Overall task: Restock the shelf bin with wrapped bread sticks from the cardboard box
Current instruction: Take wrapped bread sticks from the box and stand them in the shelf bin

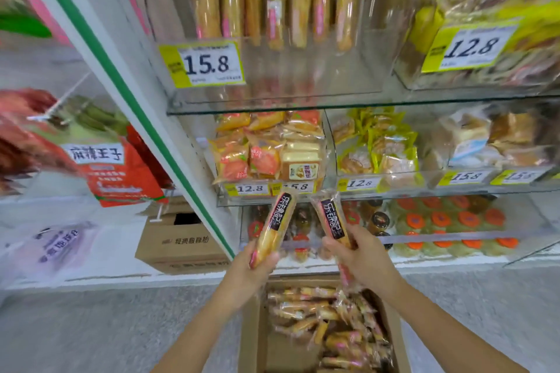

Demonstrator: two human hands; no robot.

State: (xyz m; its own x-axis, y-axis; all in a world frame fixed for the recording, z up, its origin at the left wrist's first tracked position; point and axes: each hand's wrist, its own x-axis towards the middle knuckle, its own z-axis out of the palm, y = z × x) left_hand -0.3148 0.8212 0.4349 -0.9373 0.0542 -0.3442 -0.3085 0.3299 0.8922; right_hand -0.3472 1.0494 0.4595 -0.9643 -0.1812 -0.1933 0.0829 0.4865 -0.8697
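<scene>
At the bottom centre of the frame the cardboard box (253, 336) stands open, with loose bread sticks (333, 321) piled inside. Just above it the left hand (251, 263) grips the left stick (277, 227) and the right hand (363, 257) grips the right stick (331, 221), each by its lower end. Both long axes are near upright, tops leaning toward each other. The shelf bin (303, 70) lies straight up the frame at top centre, where the shelved sticks (275, 3) stand upright, so both held sticks roughly match. Neither hand looks clearly nearer.
</scene>
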